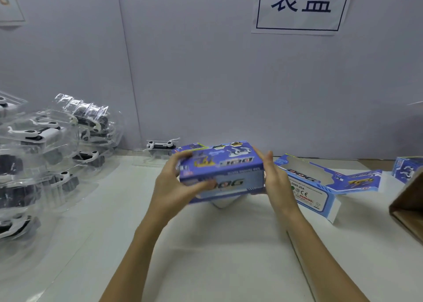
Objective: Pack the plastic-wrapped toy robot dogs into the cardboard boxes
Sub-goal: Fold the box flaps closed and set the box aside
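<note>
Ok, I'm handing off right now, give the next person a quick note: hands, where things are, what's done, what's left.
Left hand grips the left end of the blue box, held above the table. Right hand lies flat against its right end, fingers straight.
Whether a dog is inside, and whether the box is closed, cannot be told.
One wrapped dog lies by the wall behind the box; a pile of wrapped dogs sits at left.
An open empty box lies at right; another box is at the far right edge.
Left: the pile is still to be packed.

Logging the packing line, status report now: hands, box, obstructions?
Left hand grips blue box, right hand flat against its end. Wrapped dogs piled left. Nothing blocking.
</note>
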`<state>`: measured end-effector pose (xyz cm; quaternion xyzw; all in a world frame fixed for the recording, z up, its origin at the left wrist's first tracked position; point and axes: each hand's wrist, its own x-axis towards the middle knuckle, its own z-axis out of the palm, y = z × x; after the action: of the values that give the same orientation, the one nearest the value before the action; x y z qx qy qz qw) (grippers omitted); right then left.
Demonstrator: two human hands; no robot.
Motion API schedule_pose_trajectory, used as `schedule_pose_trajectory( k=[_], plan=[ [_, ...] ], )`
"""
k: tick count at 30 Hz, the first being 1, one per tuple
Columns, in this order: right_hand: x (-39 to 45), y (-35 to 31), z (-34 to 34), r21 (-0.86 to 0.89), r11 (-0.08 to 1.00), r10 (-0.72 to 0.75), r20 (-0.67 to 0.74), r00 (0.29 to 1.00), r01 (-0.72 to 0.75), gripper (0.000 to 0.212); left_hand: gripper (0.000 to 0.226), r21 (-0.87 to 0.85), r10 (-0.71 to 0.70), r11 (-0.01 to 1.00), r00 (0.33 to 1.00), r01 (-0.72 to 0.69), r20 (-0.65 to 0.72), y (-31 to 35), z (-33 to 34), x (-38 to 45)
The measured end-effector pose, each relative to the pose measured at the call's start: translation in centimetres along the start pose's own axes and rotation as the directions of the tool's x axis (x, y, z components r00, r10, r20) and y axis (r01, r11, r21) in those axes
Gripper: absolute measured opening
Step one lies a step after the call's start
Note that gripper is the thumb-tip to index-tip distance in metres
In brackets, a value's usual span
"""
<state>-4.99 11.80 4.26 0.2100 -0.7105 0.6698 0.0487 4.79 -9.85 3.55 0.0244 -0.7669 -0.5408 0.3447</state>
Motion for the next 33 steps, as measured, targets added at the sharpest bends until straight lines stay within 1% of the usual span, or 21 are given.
schedule_pose_trajectory(
  k=[2,3,4,6,7,8,10,13,15,17,19,22,23,26,28,29,31,33],
  plan=[
    [0.0,0.0,-0.5,0.004,0.997,-0.075,0.044,0.996,0.075,0.052,0.068,-0.210,-0.134,0.973,0.977,0.097,-0.167,0.3,-0.2,0.3],
    [-0.1,0.0,-0.6,-0.022,0.990,-0.135,0.073,0.988,0.137,0.052,0.067,-0.278,-0.206,0.951,0.951,0.139,-0.229,0.3,-0.4,0.5],
    [-0.3,-0.1,-0.6,-0.080,0.974,-0.202,0.115,0.973,0.212,0.052,0.065,-0.334,-0.284,0.923,0.923,0.190,-0.260,0.3,-0.5,0.5],
    [-0.8,0.2,0.0,-0.171,0.925,-0.303,0.204,0.931,0.339,0.060,0.057,-0.415,-0.406,0.864,0.882,0.284,-0.241,0.2,-0.6,0.5],
    [-0.8,0.3,0.5,-0.175,0.916,-0.323,0.211,0.923,0.361,0.067,0.054,-0.432,-0.432,0.848,0.873,0.308,-0.226,0.2,-0.6,0.4],
    [-0.8,0.4,1.0,-0.180,0.916,-0.325,0.188,0.927,0.358,0.070,0.053,-0.442,-0.436,0.841,0.874,0.311,-0.216,0.3,-0.6,0.4],
    [-0.9,0.4,1.8,-0.181,0.941,-0.271,0.103,0.957,0.286,0.073,0.056,-0.454,-0.381,0.850,0.907,0.267,-0.178,0.5,-0.6,0.5],
    [-0.8,0.6,1.8,-0.096,0.986,-0.134,0.019,0.991,0.135,0.070,0.043,-0.375,-0.258,0.904,0.962,0.207,-0.091,1.0,-0.2,0.4],
    [-0.7,0.5,1.4,-0.057,0.992,-0.115,-0.014,0.993,0.114,0.072,0.050,-0.316,-0.226,0.926,0.974,0.208,-0.020,0.6,0.6,0.1],
    [-0.6,0.4,1.3,-0.043,0.994,-0.106,-0.028,0.994,0.105,0.075,0.055,-0.338,-0.221,0.919,0.975,0.202,-0.016,0.2,1.2,-0.1],
    [-0.6,0.4,1.4,-0.046,0.996,-0.074,-0.021,0.997,0.073,0.067,0.053,-0.374,-0.205,0.911,0.978,0.175,-0.041,0.2,1.5,-0.3],
    [-0.7,0.7,1.7,-0.028,0.999,-0.037,-0.001,0.999,0.037,0.044,0.055,-0.429,-0.206,0.891,0.975,0.149,-0.089,-0.1,1.6,-0.2],
    [-0.8,0.8,1.8,-0.020,0.999,-0.035,0.005,0.999,0.035,0.044,0.055,-0.438,-0.205,0.887,0.974,0.144,-0.095,-0.3,1.6,-0.2],
    [-0.8,1.1,1.8,-0.063,0.998,0.017,0.079,0.997,-0.012,0.055,0.055,-0.440,-0.219,0.883,0.972,0.161,-0.084,-0.9,1.4,-0.1],
    [-0.7,1.3,1.7,-0.070,0.996,0.063,0.139,0.988,-0.053,0.049,0.049,-0.441,-0.242,0.878,0.967,0.184,-0.079,-1.2,1.4,-0.1],
    [-0.5,1.3,1.5,-0.057,0.996,0.083,0.162,0.983,-0.075,0.051,0.046,-0.439,-0.258,0.876,0.963,0.200,-0.077,-1.4,1.5,-0.1],
    [-0.3,1.1,1.0,0.018,0.989,0.139,0.158,0.978,-0.143,0.062,0.044,-0.442,-0.279,0.868,0.959,0.227,-0.056,-1.6,1.6,-0.1],
    [-0.1,0.8,0.0,0.081,0.983,0.148,0.185,0.972,-0.165,0.064,0.046,-0.456,-0.266,0.859,0.964,0.233,-0.010,-1.7,1.5,0.0]
  ],
)
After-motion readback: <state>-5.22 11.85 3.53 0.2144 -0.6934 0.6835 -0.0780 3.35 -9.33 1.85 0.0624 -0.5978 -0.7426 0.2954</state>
